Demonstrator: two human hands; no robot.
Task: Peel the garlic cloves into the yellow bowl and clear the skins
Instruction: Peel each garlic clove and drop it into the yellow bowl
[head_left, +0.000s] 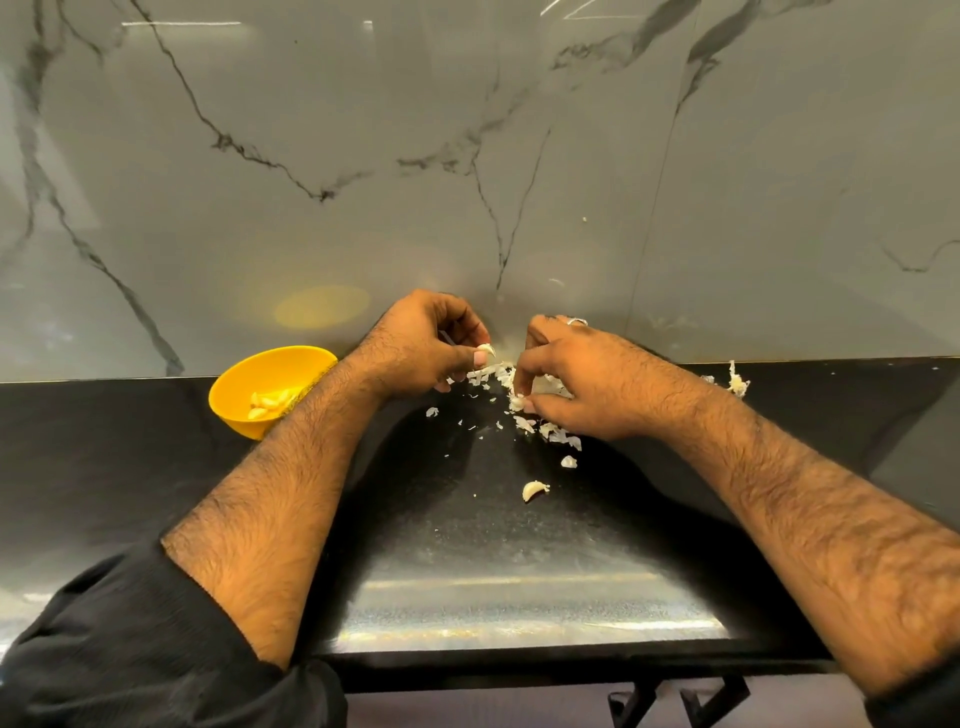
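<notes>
Head view gives us both bare forearms reaching over a black countertop (156, 467) toward a grey marble-veined wall (363, 156). Our left hand (431, 348) has its fingers curled inward, and its thumb and fingertips pinch a small garlic clove (485, 349) held just above the counter. Our right hand (576, 384) is lowered onto the scatter of papery skins (519, 410); its fingers are bent and drawn together, with thumb and forefinger pinching a pale piece (517, 401) at the counter surface, though we cannot tell whether that piece is a clove or only skin. The skins lie in a loose heap between and beneath the two hands, with flakes trailing toward us. A loose clove (534, 489) rests on the counter nearer to us, well apart from the hands, and a smaller scrap (569, 461) lies between it and the heap. The yellow bowl (234, 395) sits to the left beside our left forearm, close to the wall, with several peeled cloves (270, 402) inside. More skin (737, 382) lies off to the right by the wall.
</notes>
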